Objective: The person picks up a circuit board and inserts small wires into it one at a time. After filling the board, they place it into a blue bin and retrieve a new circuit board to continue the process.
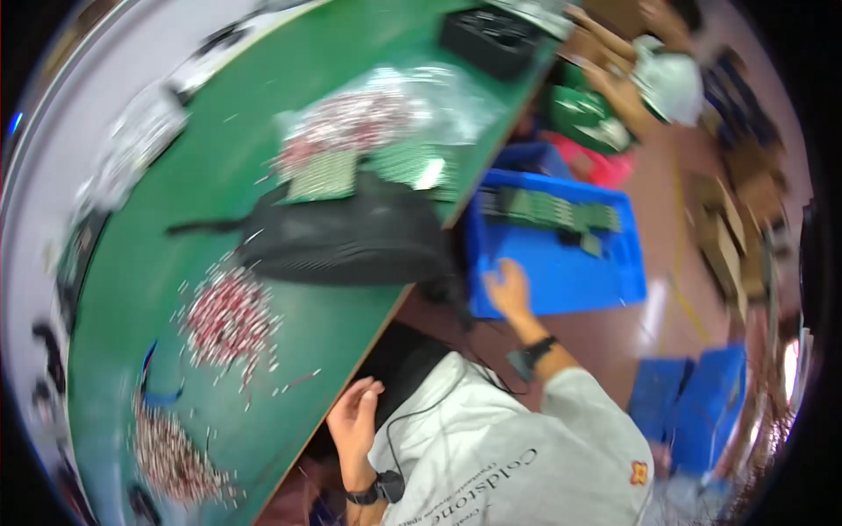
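My right hand [509, 289] reaches over the near left side of a blue plastic bin [561, 294], its fingers apart and holding nothing I can see. Inside the bin, green circuit boards [553, 212] lie along the far side, with small dark pieces beside them. By the near edge of the green table [316, 324] is my left hand [353, 421], empty, its fingers loosely bent and apart. A heap of short red-and-white wire pieces [230, 317] lies on the table beyond it. The picture is smeared by motion, so fine detail is lost.
A black bag [346, 232] lies across the table by its edge, next to green board panels [324, 175] and a clear plastic bag [447, 101]. Another wire heap [175, 456] sits at lower left. Blue bins [702, 403] and cardboard [724, 245] stand right; a co-worker [614, 88] is beyond.
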Demonstrator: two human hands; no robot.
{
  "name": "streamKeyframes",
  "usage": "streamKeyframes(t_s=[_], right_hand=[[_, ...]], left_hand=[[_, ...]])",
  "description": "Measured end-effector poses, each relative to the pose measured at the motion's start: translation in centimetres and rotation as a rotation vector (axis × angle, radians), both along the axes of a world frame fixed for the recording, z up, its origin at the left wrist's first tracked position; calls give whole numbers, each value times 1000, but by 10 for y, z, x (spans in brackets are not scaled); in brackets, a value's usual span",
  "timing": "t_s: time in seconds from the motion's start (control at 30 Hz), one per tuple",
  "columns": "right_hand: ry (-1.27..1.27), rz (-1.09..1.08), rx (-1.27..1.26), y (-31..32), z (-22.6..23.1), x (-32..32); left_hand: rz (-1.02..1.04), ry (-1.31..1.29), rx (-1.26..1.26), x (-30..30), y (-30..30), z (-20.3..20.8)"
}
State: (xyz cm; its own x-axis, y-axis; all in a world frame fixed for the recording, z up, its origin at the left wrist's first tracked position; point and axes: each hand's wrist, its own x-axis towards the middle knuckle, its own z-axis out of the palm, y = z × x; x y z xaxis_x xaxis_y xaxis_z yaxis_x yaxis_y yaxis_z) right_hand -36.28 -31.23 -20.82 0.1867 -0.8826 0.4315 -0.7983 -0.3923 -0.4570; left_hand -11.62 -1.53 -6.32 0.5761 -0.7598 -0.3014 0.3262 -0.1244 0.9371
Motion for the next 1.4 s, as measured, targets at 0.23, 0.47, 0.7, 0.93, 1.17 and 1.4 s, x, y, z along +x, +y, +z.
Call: streamKeyframes(t_s=[0.23, 0.47, 0.7, 0.93, 1.17, 1.4], right_hand=[[-583, 1220, 36, 117, 238, 104], [-476, 1547, 1329, 243, 231, 195], [-353, 1402, 1091, 248, 250, 195], [-178, 1452, 924, 238, 239, 201], [-229, 1022, 127, 16, 307, 223], [237, 1158, 334, -76, 287, 288]], left_hand=[[-127, -355, -571, 30, 13, 105], [624, -568, -419, 101, -13, 135], [619, -1320, -44, 110, -21, 123], [370, -1176, -77, 120, -43, 120], [324, -344, -297, 121, -45, 117], [304, -74, -490, 87, -63, 99]])
